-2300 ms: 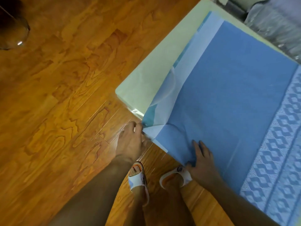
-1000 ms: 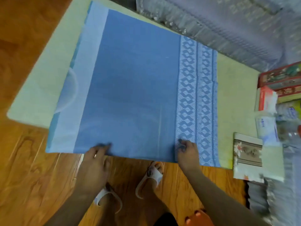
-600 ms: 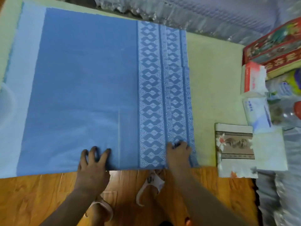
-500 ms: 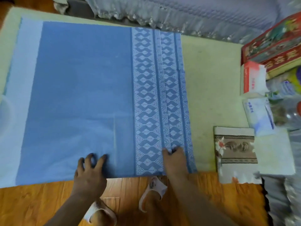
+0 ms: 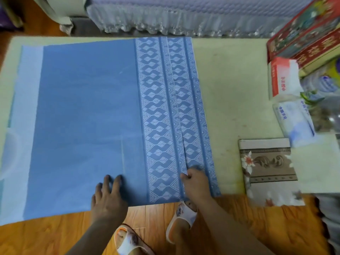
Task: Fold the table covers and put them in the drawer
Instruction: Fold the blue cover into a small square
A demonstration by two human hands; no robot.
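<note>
A blue table cover (image 5: 88, 115) lies flat and folded on the pale green table (image 5: 230, 100), with a diamond-patterned band along its right side and a lighter strip at its left. My left hand (image 5: 108, 196) rests flat on the cover's near edge, fingers spread. My right hand (image 5: 196, 183) has its fingers curled at the near end of the patterned band, pinching the edge of the upper layer. A second, folded cover (image 5: 266, 162) with a beige flower print lies at the table's near right edge. No drawer is in view.
Red boxes (image 5: 309, 39), a red-and-white tissue pack (image 5: 282, 76) and a clear plastic pack (image 5: 294, 118) crowd the table's right end. A grey ruffled bedspread (image 5: 184, 17) runs behind the table. Wooden floor and my slippered feet (image 5: 182, 216) are below the near edge.
My view swung from the cover's left corner to its right side. Both hands slid right along the near edge; the right hand now pinches the patterned band's edge.
</note>
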